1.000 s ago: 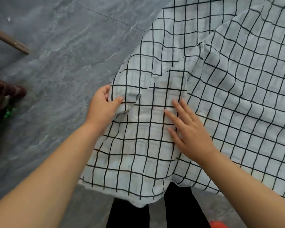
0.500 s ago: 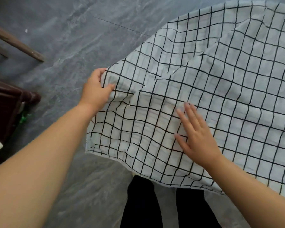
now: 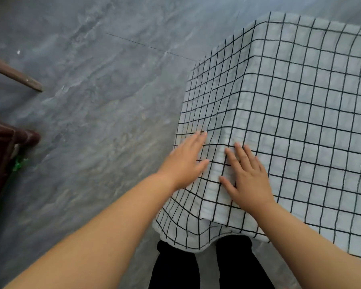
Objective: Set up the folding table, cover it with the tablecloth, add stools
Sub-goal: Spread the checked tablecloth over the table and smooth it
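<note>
Head view, from the left edge inward: dark wooden furniture point(image 3: 0, 155) sits low at your left with a scrap of something green point(image 3: 19, 163) beside it, and above it a brown wooden leg point(image 3: 17, 77) slants across the grey marbled floor point(image 3: 96, 113). A thin dark joint line runs across that floor toward the cloth. Your left hand point(image 3: 186, 161) comes next; its grip is loose and unclenched, fingers straight and together, palm laid against the side drape of the tablecloth point(image 3: 300, 113) just below the corner fold, pinching nothing. Just beside it, close but apart, your right hand point(image 3: 248, 176) lies flat on top of the cloth near the same corner, fingers spread and extended, likewise clasping nothing. The tablecloth is white with a black grid and covers the tabletop completely, so the surface beneath is hidden; it lies fairly smooth on top, breaks over the left edge and the near edge, and hangs down both sides, with its near hem bunching in a soft wave at the corner. Below that hem your two legs in black trousers point(image 3: 175, 268) stand close against the near side, partly under the overhang. To the right the cloth runs out of frame.
</note>
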The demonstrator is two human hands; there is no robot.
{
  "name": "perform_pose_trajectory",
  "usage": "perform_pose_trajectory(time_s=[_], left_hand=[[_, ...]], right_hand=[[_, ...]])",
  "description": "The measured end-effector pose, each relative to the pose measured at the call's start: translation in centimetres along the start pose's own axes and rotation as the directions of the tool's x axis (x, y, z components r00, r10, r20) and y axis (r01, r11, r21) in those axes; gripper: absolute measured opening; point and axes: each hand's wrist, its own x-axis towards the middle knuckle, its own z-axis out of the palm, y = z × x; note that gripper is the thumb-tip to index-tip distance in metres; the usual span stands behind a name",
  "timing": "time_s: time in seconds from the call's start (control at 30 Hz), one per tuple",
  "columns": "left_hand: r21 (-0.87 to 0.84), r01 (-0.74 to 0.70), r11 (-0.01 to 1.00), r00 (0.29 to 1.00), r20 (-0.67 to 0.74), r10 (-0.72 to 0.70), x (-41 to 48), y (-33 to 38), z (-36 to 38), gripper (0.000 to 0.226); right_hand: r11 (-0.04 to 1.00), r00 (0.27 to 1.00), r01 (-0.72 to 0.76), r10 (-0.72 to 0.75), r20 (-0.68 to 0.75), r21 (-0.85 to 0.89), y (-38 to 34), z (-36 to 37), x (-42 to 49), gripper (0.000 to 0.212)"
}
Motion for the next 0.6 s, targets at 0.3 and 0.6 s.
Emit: perform_pose_trajectory(time_s=[0.3,0.6], left_hand=[[0.063,0.002,0.998,0.989,0.145,-0.011,3.0,3.3,2.7,0.077],[0.566,-0.218,0.795,0.974,0.079,0.211,5.8,8.7,5.4,0.082]], right_hand=[[0.979,0.995,0.097,-0.096,-0.009,0.178,2.6,-1.8,0.7,0.062],[0.945,0.949,-0.258,0.287,-0.128,0.200,12.3,-3.3,0.2,0.070]])
